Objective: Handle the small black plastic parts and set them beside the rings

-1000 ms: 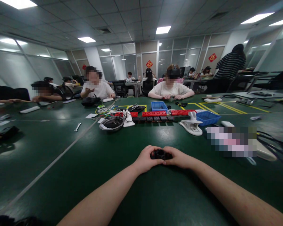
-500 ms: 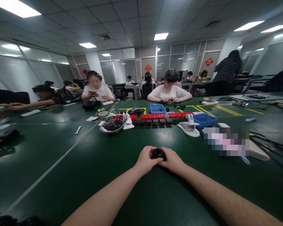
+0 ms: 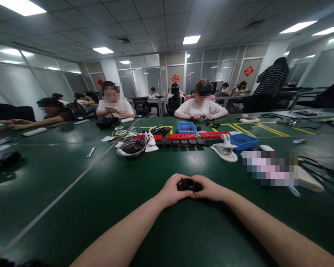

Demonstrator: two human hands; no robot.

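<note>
Bare forearms — no sleeves (wrists unadorned)

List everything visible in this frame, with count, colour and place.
black round part: 1, black, held between both hands
table: 1, dark green, across the foreground
metal bowl: 1, silver, centre left
blue trays: 2, blue, centre back and to its right
red blocks: a row, red, centre
white clamp: 1, white, right of centre
wrench: 1, silver, left
seated people: several, far side
left hand: 1, grip on the part
right hand: 1, grip on the part
</note>
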